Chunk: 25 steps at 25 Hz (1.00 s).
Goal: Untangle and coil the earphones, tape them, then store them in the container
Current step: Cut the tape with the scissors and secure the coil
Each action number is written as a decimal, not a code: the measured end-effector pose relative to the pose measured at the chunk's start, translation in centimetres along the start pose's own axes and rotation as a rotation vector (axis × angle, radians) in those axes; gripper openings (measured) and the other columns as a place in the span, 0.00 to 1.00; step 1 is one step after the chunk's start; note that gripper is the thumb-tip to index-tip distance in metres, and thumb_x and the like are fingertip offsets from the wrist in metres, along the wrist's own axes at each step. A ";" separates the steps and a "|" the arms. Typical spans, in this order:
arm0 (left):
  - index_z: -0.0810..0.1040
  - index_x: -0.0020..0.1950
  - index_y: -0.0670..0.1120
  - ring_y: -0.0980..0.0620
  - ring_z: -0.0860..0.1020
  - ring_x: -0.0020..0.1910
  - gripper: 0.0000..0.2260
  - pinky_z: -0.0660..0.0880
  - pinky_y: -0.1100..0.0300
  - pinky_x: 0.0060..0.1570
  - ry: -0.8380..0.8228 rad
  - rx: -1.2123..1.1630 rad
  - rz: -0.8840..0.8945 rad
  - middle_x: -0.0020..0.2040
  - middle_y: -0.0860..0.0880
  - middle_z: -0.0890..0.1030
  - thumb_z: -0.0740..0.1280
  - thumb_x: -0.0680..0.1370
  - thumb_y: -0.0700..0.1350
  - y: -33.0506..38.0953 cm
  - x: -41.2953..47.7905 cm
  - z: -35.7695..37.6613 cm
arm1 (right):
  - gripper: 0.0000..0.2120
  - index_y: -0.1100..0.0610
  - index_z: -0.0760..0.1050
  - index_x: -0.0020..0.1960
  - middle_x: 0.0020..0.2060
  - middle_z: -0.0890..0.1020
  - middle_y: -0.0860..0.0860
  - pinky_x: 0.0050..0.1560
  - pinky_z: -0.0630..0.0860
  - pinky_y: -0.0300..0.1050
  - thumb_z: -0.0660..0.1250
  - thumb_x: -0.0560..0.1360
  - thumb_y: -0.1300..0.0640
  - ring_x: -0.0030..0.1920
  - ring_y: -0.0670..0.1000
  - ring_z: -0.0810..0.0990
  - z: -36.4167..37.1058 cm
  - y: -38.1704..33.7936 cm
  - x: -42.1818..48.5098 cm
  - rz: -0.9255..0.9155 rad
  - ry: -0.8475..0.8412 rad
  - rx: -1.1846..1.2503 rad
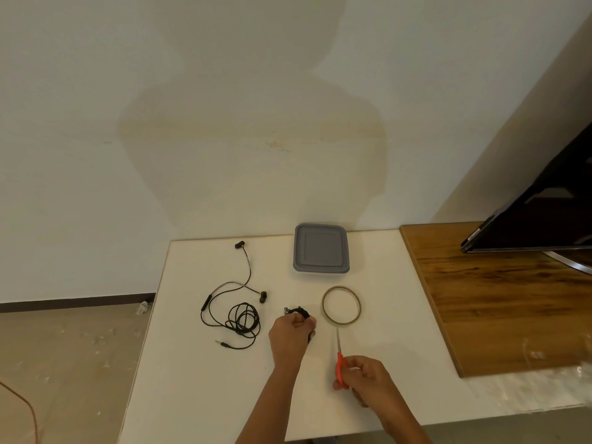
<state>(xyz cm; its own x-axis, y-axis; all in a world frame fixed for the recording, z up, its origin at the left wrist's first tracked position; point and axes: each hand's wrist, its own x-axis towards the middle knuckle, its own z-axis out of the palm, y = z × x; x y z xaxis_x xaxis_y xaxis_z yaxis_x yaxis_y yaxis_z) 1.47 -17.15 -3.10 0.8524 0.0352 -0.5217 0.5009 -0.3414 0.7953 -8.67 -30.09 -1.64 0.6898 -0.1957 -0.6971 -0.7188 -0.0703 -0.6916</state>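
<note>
Head view: left hand (292, 336) rests on the white table (192, 379), fingers curled shut around a coiled black earphone bundle (297, 312). Right hand (363, 376) grips the orange handles of the scissors (339, 357), fingers closed; blades point toward the tape roll (341, 305). A second pair of earphones (237, 310) lies loose and uncoiled left of the hands. Container (321, 252), grey lid on, sits at the table's far edge, behind the tape roll

A dark screen (541, 216), perhaps a television, stands on a wooden board (499, 315).
</note>
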 end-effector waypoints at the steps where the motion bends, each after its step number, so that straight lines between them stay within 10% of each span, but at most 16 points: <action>1: 0.72 0.27 0.45 0.55 0.72 0.24 0.15 0.69 0.63 0.30 -0.008 -0.010 -0.005 0.27 0.50 0.79 0.71 0.72 0.43 0.0 0.0 -0.2 | 0.07 0.61 0.80 0.48 0.33 0.85 0.52 0.26 0.64 0.36 0.66 0.75 0.59 0.24 0.44 0.70 0.2 -0.2 0.0 0.040 -0.039 0.074; 9: 0.73 0.30 0.43 0.53 0.73 0.26 0.13 0.69 0.66 0.28 -0.062 -0.034 -0.007 0.28 0.48 0.79 0.70 0.72 0.43 0.1 0.0 -0.8 | 0.22 0.60 0.79 0.44 0.31 0.79 0.54 0.24 0.60 0.36 0.65 0.73 0.40 0.25 0.45 0.65 0.4 -3.4 2.8 0.157 -0.227 0.224; 25: 0.79 0.31 0.42 0.59 0.72 0.24 0.12 0.67 0.68 0.28 0.019 -0.097 -0.040 0.25 0.52 0.78 0.69 0.74 0.43 1.1 -0.9 -1.7 | 0.02 0.55 0.83 0.38 0.35 0.84 0.53 0.32 0.70 0.38 0.72 0.69 0.58 0.33 0.48 0.77 0.9 -4.2 3.3 -0.046 0.091 -0.287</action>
<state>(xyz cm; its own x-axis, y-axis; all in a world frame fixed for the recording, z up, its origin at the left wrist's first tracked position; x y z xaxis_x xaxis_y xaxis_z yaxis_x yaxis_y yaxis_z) 1.52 -15.95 -1.29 0.8339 0.0653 -0.5480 0.5456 -0.2473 0.8007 -3.31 -29.54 -1.24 0.7210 -0.2719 -0.6373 -0.6909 -0.3523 -0.6313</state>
